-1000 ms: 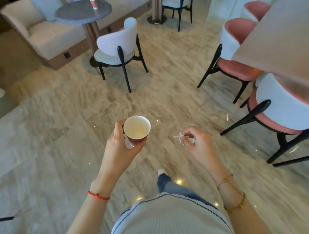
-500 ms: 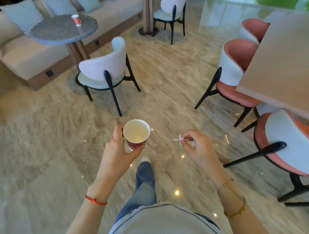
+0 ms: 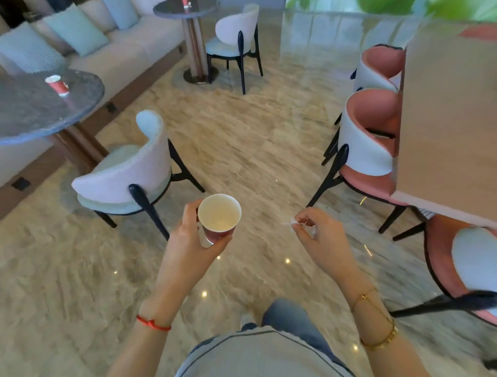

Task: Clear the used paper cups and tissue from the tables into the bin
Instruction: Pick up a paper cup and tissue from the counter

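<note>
While the person stands on the marble floor (image 3: pixel 242 150) between the seating groups, the left hand (image 3: pixel 188 250) grips a paper cup (image 3: pixel 219 216) upright around its red wall, thumb on the near-right side and the fingers (image 3: pixel 189 212) wrapped round the left. Its open mouth faces up, and the pale inside looks empty apart from a faint sheen at the bottom; whether any liquid is left I cannot tell. The right hand (image 3: pixel 320 239) is clenched on a small crumpled white tissue (image 3: pixel 291 222), pinched between thumb and fingertips, with a scrap sticking out to the left. Cup and tissue are held apart in the air over the floor, the cup left of the tissue.

On the left, a round dark worktop (image 3: pixel 32 110) carries a second red paper cup (image 3: pixel 57 85), standing upright near its far edge; its inside is not visible from here. Farther off, another round worktop (image 3: pixel 185 8) carries a small red item (image 3: pixel 185 3), cut off by the top edge and too small to tell. A pale chair (image 3: pixel 126 172) stands just beside the near round worktop, and a similar one (image 3: pixel 234 35) by the far one. A long sofa (image 3: pixel 113 51) with cushions runs along the far left. On the right, a light wooden worktop (image 3: pixel 446 121) juts in, with pink-seated chairs (image 3: pixel 371 134) tucked against it.
</note>
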`<state>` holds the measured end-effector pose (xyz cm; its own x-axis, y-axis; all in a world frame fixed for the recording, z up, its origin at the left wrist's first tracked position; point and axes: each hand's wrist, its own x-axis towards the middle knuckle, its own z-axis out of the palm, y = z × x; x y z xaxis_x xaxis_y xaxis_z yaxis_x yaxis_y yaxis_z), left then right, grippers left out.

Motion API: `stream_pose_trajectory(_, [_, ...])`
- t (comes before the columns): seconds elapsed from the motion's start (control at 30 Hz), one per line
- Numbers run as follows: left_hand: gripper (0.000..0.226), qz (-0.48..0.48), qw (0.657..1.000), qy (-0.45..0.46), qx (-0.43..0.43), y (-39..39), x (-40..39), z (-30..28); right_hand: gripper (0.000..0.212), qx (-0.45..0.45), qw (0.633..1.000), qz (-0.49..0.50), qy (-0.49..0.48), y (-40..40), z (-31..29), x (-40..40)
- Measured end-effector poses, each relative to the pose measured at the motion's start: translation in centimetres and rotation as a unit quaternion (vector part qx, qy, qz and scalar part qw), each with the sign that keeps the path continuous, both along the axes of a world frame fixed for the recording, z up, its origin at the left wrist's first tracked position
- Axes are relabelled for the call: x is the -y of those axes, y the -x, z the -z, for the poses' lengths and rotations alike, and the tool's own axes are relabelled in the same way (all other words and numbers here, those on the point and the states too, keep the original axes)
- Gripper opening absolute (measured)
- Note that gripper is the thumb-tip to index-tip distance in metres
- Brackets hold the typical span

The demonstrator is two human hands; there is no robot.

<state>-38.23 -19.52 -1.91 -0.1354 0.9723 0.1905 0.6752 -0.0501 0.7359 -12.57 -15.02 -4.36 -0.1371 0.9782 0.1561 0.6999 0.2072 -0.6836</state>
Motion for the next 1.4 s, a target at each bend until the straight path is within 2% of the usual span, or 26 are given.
stream_pose_trajectory(0.13, [0.072, 0.036, 0.999, 0.016, 0.006, 0.7, -9.0, 0.2, 0.016, 0.008, 0.999, 0.043, 0.016, 0.4, 0.3, -6.8])
stream_pose_trajectory(0.37, [0.072, 0.063, 0.997, 0.029, 0.023, -0.5, -25.3, 2.2, 0.008, 0.011, 0.995, 0.093, 0.034, -0.4, 2.5, -21.2])
stream_pose_trajectory(0.73, [0.072, 0.077, 0.996, 0.015, 0.039, -3.8, -53.7, 0.1, 0.002, 0.003, 0.996, 0.084, 0.011, -3.6, -0.7, -50.0])
stream_pose_trajectory(0.97, [0.072, 0.066, 0.997, 0.019, 0.037, -5.1, -68.2, 0.7, 0.003, 0.017, 0.996, 0.086, 0.014, -4.8, -0.8, -64.1])
stream_pose_trajectory(1.2, [0.068, 0.118, 0.991, 0.012, 0.061, -7.1, -87.0, 2.1, 0.005, 0.013, 0.992, 0.126, 0.022, -6.7, 1.6, -79.5])
stream_pose_trajectory(1.4, [0.067, 0.175, 0.983, -0.006, 0.049, -9.3, -104.3, 0.8, 0.008, 0.015, 0.987, 0.161, 0.003, -9.0, 0.2, -95.2])
